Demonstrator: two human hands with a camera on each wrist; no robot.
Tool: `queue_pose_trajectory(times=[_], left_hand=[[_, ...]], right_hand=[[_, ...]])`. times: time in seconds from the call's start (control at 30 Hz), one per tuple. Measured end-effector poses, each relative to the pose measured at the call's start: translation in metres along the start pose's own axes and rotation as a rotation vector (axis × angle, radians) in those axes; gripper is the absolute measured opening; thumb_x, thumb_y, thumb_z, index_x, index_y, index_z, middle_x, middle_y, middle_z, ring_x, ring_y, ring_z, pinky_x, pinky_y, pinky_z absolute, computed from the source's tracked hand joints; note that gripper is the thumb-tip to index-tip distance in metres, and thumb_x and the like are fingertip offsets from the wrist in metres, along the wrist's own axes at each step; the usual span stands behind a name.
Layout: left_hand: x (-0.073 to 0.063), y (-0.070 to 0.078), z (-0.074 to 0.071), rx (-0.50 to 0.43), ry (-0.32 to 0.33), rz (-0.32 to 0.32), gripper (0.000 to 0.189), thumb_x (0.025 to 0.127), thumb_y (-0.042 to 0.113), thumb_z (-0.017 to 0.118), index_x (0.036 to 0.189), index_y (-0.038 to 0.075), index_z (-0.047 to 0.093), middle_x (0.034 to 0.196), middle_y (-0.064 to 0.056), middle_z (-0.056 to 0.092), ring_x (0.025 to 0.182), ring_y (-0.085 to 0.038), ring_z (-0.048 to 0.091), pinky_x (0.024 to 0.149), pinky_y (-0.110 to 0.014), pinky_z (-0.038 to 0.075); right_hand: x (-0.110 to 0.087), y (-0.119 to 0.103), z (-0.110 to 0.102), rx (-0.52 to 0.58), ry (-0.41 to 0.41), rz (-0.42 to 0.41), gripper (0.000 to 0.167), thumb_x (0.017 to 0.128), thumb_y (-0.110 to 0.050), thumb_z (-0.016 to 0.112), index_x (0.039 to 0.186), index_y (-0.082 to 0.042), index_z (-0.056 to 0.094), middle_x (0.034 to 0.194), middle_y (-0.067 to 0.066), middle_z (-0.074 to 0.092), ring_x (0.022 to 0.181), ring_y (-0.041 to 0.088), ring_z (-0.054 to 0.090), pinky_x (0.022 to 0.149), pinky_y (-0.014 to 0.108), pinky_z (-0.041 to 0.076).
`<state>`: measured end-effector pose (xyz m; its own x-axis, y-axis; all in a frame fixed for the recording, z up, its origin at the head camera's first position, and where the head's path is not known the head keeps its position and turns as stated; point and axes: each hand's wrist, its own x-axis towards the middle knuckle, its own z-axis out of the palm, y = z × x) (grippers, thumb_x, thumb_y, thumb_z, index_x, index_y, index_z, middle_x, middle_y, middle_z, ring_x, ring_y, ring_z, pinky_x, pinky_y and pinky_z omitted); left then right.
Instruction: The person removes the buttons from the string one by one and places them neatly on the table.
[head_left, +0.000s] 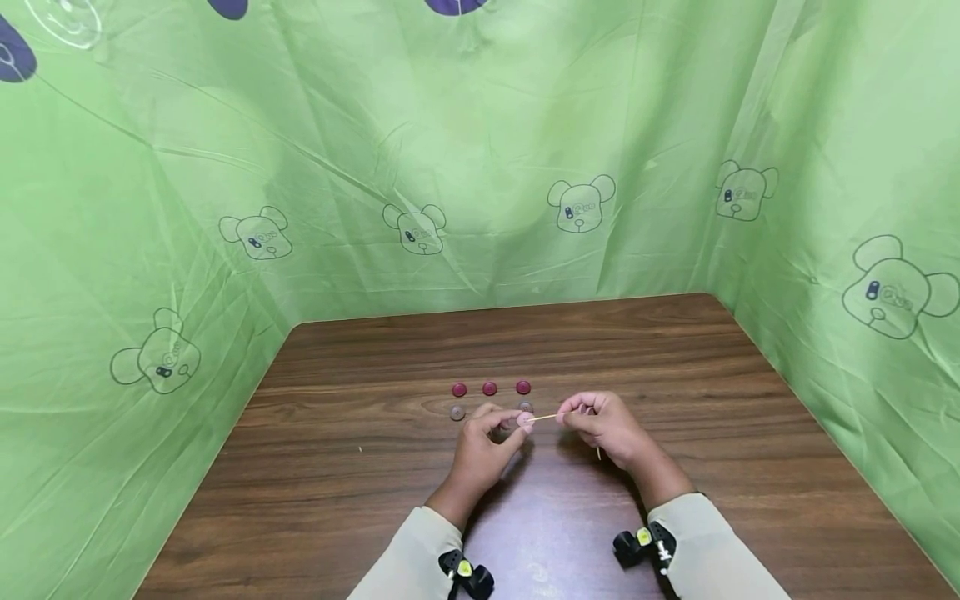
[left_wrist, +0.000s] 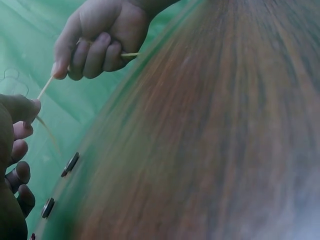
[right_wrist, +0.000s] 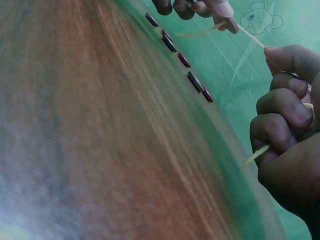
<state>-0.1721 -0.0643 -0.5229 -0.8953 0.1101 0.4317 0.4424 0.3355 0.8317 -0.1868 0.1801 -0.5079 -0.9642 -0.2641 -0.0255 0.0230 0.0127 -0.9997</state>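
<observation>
Between its thumb and forefinger, my left hand [head_left: 483,450] pinches a small round button [head_left: 526,420], pale in the head view and brownish in the right wrist view. A thin yellow cord [head_left: 545,416] runs from this button to my right hand [head_left: 606,429]. The right thumb and forefinger pinch the cord taut, and the other fingers curl over more of it, with an end [right_wrist: 257,154] sticking out below. On the button's other side, a loose tail of cord [right_wrist: 200,34] hangs in the right wrist view. Both hands are over the table, just short of the laid-out buttons.
Dark red buttons [head_left: 490,388] lie in a row on the brown wooden table [head_left: 337,500]. Nearer are grey buttons [head_left: 457,412], partly hidden by my left hand. A tiny pale scrap [head_left: 360,449] lies to the left. Green curtains [head_left: 487,125] surround the table's far and side edges.
</observation>
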Motion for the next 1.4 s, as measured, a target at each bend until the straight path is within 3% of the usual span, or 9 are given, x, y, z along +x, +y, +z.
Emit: queue_pose_trajectory(times=[0.37, 0.6, 0.87, 1.17, 1.4], left_hand=[[-0.001, -0.011, -0.016, 0.034, 0.059, 0.040, 0.020, 0.086, 0.011, 0.093, 0.105, 0.011, 0.088, 0.089, -0.012, 0.073, 0.083, -0.026, 0.065, 0.075, -0.024, 0.049], [-0.001, -0.013, -0.027, 0.053, 0.069, 0.035, 0.019, 0.086, 0.011, 0.092, 0.105, 0.011, 0.088, 0.088, -0.013, 0.072, 0.082, -0.022, 0.065, 0.075, -0.021, 0.050], [-0.001, -0.019, -0.033, 0.089, 0.083, 0.048, 0.019, 0.085, 0.010, 0.093, 0.103, 0.010, 0.088, 0.090, -0.010, 0.074, 0.082, -0.015, 0.065, 0.074, -0.022, 0.051], [-0.001, -0.024, -0.042, 0.091, 0.104, 0.037, 0.019, 0.083, 0.008, 0.092, 0.102, 0.007, 0.088, 0.090, -0.010, 0.073, 0.083, -0.024, 0.066, 0.075, -0.023, 0.050], [-0.001, -0.030, -0.052, 0.152, 0.106, 0.013, 0.020, 0.082, 0.010, 0.094, 0.101, 0.008, 0.088, 0.094, -0.012, 0.072, 0.087, -0.024, 0.066, 0.080, -0.028, 0.051]], right_hand=[[-0.001, -0.002, 0.001, 0.014, 0.025, -0.013, 0.022, 0.096, 0.002, 0.070, 0.107, 0.020, 0.066, 0.057, -0.011, 0.041, 0.048, 0.002, 0.032, 0.049, 0.019, 0.026], [0.000, -0.002, 0.000, 0.015, 0.024, -0.021, 0.021, 0.097, 0.002, 0.069, 0.108, 0.020, 0.065, 0.057, -0.011, 0.042, 0.048, 0.003, 0.032, 0.049, 0.020, 0.027], [0.002, -0.003, 0.000, 0.024, 0.057, -0.016, 0.013, 0.095, 0.002, 0.070, 0.101, 0.012, 0.069, 0.060, -0.010, 0.044, 0.048, 0.003, 0.035, 0.049, 0.019, 0.028], [0.002, -0.001, -0.001, 0.061, 0.063, -0.013, 0.003, 0.096, 0.003, 0.067, 0.096, 0.003, 0.070, 0.060, -0.011, 0.044, 0.049, 0.003, 0.036, 0.048, 0.019, 0.027], [0.002, 0.000, -0.003, 0.102, 0.061, -0.006, 0.009, 0.096, 0.004, 0.066, 0.094, -0.005, 0.066, 0.062, -0.011, 0.044, 0.050, 0.004, 0.036, 0.049, 0.019, 0.028]])
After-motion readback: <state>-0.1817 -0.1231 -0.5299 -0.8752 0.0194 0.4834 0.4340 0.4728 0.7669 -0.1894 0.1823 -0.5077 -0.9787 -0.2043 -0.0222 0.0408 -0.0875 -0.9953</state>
